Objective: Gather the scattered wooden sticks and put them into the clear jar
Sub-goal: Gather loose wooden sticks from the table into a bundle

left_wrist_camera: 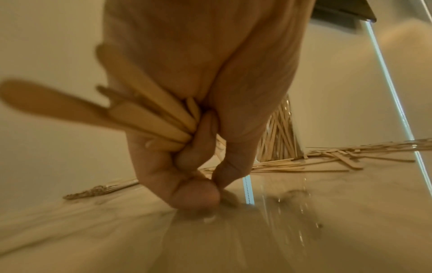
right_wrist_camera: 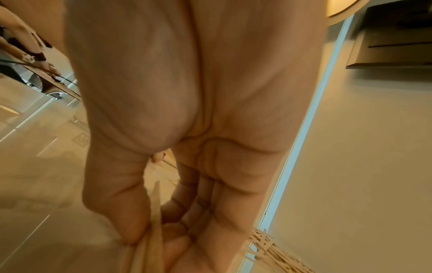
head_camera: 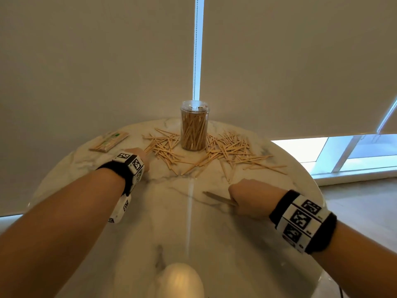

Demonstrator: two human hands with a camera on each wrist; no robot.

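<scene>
A clear jar [head_camera: 194, 125] with a lid, packed with wooden sticks, stands at the back middle of the round marble table [head_camera: 193, 233]. Loose sticks lie scattered left [head_camera: 165, 147] and right [head_camera: 234, 149] of it. My left hand [head_camera: 139, 154] is at the near edge of the left pile. In the left wrist view it grips a bundle of several sticks [left_wrist_camera: 145, 118] in the palm, fingertips [left_wrist_camera: 219, 177] down on the table. My right hand [head_camera: 242, 201] sits in front of the right pile and pinches a few sticks [head_camera: 219, 198] that poke out leftward; the same sticks [right_wrist_camera: 149, 240] show between thumb and fingers.
A flat packet of sticks [head_camera: 109, 141] lies at the table's far left. A pale rounded object [head_camera: 180, 280] sits at the near edge. Roller blinds hang behind the table, and a bright window strip [head_camera: 343, 155] is at the right.
</scene>
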